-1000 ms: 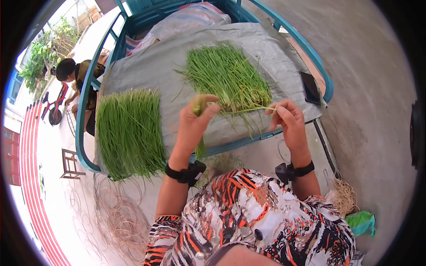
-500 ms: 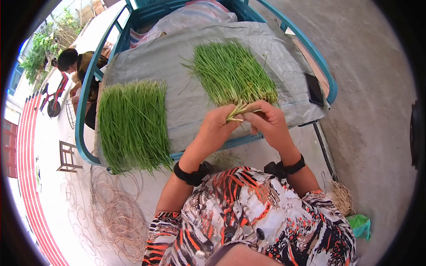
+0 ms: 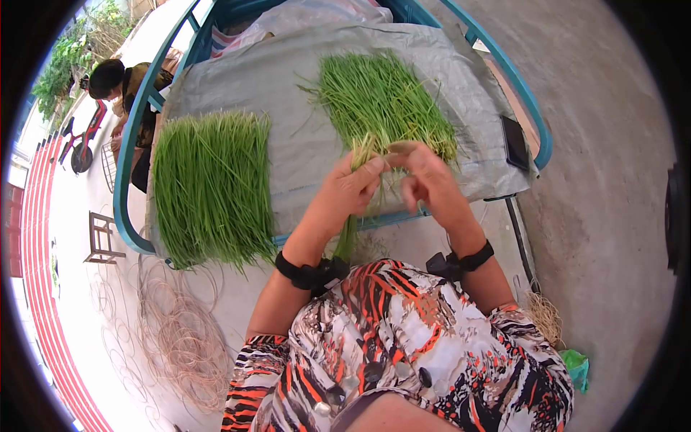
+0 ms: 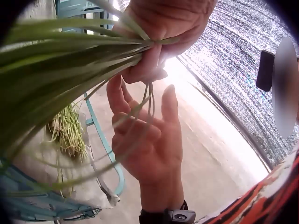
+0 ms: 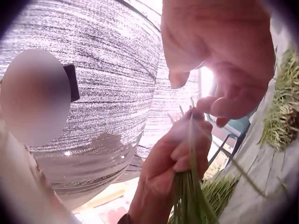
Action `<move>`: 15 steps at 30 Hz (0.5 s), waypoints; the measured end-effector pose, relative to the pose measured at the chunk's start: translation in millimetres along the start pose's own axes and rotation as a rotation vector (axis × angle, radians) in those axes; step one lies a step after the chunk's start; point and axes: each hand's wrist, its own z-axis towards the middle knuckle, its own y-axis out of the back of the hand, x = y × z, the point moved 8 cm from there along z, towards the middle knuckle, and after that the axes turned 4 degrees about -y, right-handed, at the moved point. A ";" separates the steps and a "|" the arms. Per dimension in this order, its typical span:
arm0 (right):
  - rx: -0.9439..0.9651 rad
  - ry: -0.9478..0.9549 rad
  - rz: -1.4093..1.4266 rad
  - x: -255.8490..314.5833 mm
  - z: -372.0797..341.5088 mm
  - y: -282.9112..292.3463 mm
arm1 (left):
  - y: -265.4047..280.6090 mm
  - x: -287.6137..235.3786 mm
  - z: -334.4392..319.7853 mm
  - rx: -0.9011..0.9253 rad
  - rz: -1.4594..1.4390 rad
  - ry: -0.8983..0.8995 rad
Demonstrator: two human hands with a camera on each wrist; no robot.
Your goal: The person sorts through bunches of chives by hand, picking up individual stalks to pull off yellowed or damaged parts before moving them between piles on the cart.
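Note:
The left hand (image 3: 344, 189) grips a small bunch of garlic chives (image 3: 364, 148), its pale stem ends up by the thumb and its green leaves hanging below the fist. In the left wrist view the leaves (image 4: 70, 60) fan out to the left. Close beside the stem ends is the right hand (image 3: 433, 180), its fingertips right at the left fingers. In the left wrist view the right thumb (image 4: 170, 100) stands apart from the loosely bent fingers. Beyond the hands lies a pile of garlic chives (image 3: 389, 101), stem ends toward the person.
A second, neater pile of chives (image 3: 212, 187) lies left on the grey sheet (image 3: 295, 108) over the cart. Blue rails (image 3: 518, 86) edge the cart. A phone (image 3: 515, 142) lies at its right. Another person (image 3: 129, 93) sits beyond the left rail. Looped cords (image 3: 183, 331) lie on the ground.
The hands came together from apart, and the bunch now stands with stem ends up in the left hand. The right hand, which pinched a stalk earlier, has loosened its fingers.

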 end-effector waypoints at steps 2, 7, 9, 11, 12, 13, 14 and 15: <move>0.206 -0.153 -0.109 -24.4 3.5 -16.2 | 4.0 -2.2 5.3 -0.030 -0.071 -0.026; 0.324 -0.337 0.040 -57.5 13.7 -17.3 | 31.8 -0.6 20.0 -0.134 -0.091 -0.098; 0.373 -0.437 0.168 -64.3 12.0 -22.2 | 40.9 4.6 27.0 -0.115 -0.132 -0.107; 0.348 -0.468 0.186 -75.5 16.0 -20.4 | 52.8 9.8 34.7 -0.126 -0.246 -0.130; 0.335 -0.480 0.194 -81.7 16.8 -19.0 | 59.9 12.8 39.4 -0.144 -0.338 -0.149; 0.318 -0.506 0.220 -87.5 16.1 -17.3 | 68.1 16.8 44.9 -0.161 -0.431 -0.168; 0.299 -0.533 0.245 -92.6 15.1 -14.8 | 78.8 24.8 52.8 -0.147 -0.496 -0.181; 0.280 -0.559 0.270 -97.8 14.0 -11.8 | 93.5 36.4 61.3 -0.132 -0.562 -0.194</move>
